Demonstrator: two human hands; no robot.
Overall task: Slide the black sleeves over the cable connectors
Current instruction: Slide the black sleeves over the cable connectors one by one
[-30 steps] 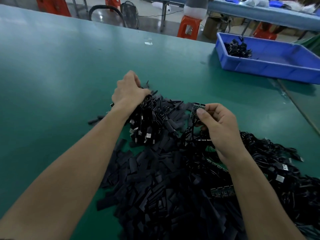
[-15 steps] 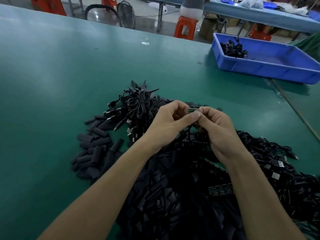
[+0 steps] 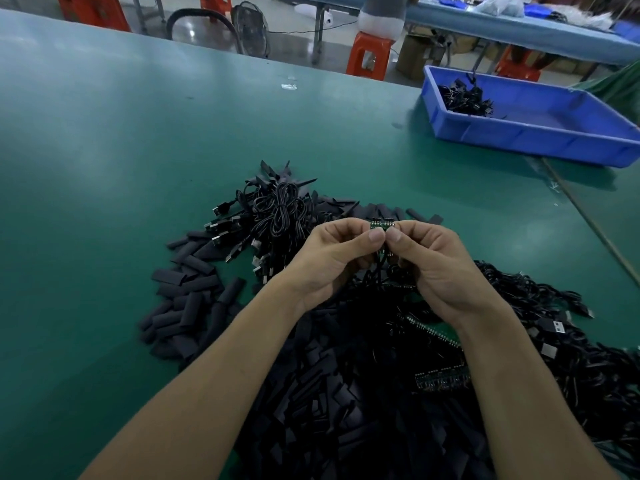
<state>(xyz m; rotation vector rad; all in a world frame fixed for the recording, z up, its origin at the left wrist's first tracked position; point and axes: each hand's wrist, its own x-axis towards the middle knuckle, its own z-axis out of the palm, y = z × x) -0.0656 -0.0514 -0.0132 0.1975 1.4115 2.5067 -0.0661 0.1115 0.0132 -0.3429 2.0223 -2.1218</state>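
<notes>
The person is holding one connector (image 3: 382, 224) up over the worktop (image 3: 104, 150), between both hands. The left hand (image 3: 332, 258) is pinching its left part with thumb and forefinger, and the right hand (image 3: 436, 268) is pinching the right part the same way, so the two thumbs are almost meeting. The connector is showing as a small green board with pins along its edges. Its cable (image 3: 381, 266) is dropping between the palms into the tangle below. Whether a sleeve is already in either hand cannot be told, as the fingers are hiding that spot.

The sleeves (image 3: 187, 271) are lying loose on the worktop, scattered to the left and heaped under the forearms. A coiled bundle (image 3: 277, 216) of cables is sitting just beyond the hands, and a bin (image 3: 519, 136) is standing well apart at the far right.

The sleeves are looking like light, soft, flattened tubes. Each one is probably needing a squeeze at its edges to open the mouth, so a hold near one end is likely serving best. The board is looking light and stiff, but its pins are likely to snag the sleeve's lip — gripping the long edges, or the cable just behind, seems safest. The cable itself is limp and is liable to be dragging neighbours along.
</notes>
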